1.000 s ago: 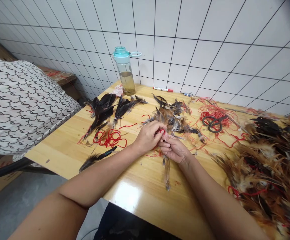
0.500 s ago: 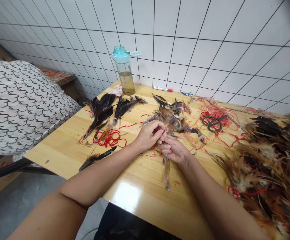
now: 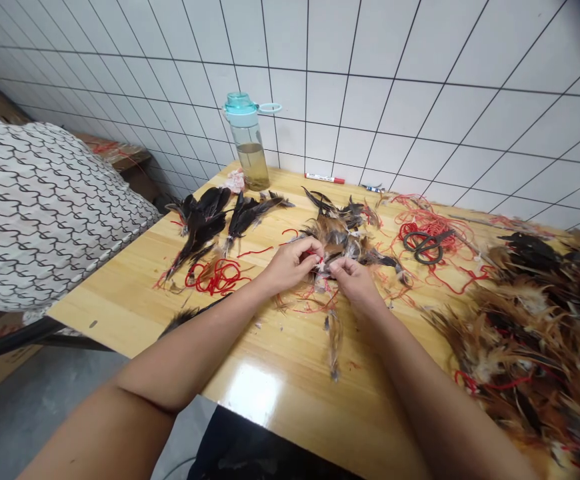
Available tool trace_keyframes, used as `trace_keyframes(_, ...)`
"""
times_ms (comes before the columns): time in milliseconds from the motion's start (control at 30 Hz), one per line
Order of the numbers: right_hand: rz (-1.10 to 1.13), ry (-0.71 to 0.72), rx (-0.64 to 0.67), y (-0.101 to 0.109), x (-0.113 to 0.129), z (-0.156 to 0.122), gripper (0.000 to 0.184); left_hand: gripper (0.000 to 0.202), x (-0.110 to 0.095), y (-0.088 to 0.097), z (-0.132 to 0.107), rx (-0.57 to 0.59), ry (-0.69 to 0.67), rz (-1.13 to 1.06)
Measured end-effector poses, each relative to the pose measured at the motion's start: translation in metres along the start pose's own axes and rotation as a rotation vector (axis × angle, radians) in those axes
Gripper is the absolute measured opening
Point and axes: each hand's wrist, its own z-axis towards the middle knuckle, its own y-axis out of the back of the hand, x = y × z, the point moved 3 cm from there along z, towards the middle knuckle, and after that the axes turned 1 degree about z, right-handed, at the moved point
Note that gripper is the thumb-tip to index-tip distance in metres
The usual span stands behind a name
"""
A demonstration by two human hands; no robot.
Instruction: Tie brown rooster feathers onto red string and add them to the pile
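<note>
Change at the hands: half a second ago I had the two hands overlapping, the right one turned partly palm-up beneath the left; now the right hand (image 3: 356,280) has drawn away and rolled over, knuckles up, leaving a narrow gap between the fingertips.
Change at the left forearm: it covers more of the long, glossy black feather (image 3: 183,321) than it did before.
Left hand: from my head view, the left hand (image 3: 294,263) is curled, thumb against forefinger, closed on a small twist of bright red cord with a whitish tuft (image 3: 321,262).
Right hand: thumb and forefinger are pinched together; I cannot tell whether a strand sits between them.
Red cord and tuft: just at the left fingertips, between the hands, above the pale yellow wooden tabletop (image 3: 290,373).
Beyond the hands: a loose heap of brown and black feathers (image 3: 339,233) lies just behind them.
Nearer me: a thin brown-grey feather wisp (image 3: 334,347) lies below the gap.
Left of the hands: a loose coil of thick red cord (image 3: 216,277) lies near the left wrist.
Right of the hands: dark-handled metal scissors (image 3: 426,248) rest on a tangle of thin red string (image 3: 437,217), well apart from the right hand.
</note>
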Motion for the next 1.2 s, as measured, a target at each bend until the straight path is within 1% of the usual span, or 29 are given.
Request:
trace_keyframes(33, -0.087, 0.061, -0.068, 0.005, 0.002, 0.002, 0.029, 0.008, 0.000, 0.001, 0.000, 0.009, 0.008, -0.007)
trace_keyframes(100, -0.198, 0.136, -0.131, 0.010, 0.005, 0.005, 0.023, 0.008, -0.001, 0.000, 0.001, 0.040, 0.016, -0.013)
trace_keyframes(200, -0.287, 0.214, -0.137, 0.011, 0.008, 0.007, 0.016, 0.008, -0.002, -0.003, 0.000, 0.110, 0.003, 0.013)
trace_keyframes(300, -0.335, 0.247, -0.086, 0.007, 0.008, 0.005, 0.010, 0.011, -0.003, -0.005, 0.000, 0.137, -0.034, 0.073)
trace_keyframes(433, -0.411, 0.250, -0.016, 0.002, 0.008, 0.004, 0.008, 0.013, -0.003, -0.006, -0.001, 0.145, -0.086, 0.166)
trace_keyframes(633, -0.351, 0.196, 0.010, 0.005, 0.002, 0.005, 0.008, 0.012, -0.001, -0.008, -0.001, 0.148, -0.101, 0.172)
trace_keyframes(833, -0.237, 0.147, 0.056, 0.004, 0.000, 0.007, 0.012, 0.011, 0.002, -0.009, -0.002, 0.155, -0.065, 0.126)
trace_keyframes(1000, -0.198, 0.158, 0.107, 0.004, 0.001, 0.007, 0.015, 0.011, 0.001, -0.009, -0.003, 0.167, -0.055, 0.125)
trace_keyframes(1200, -0.197, 0.160, 0.117, 0.006, 0.000, 0.007, 0.016, 0.012, 0.000, -0.009, -0.004, 0.167, -0.038, 0.118)
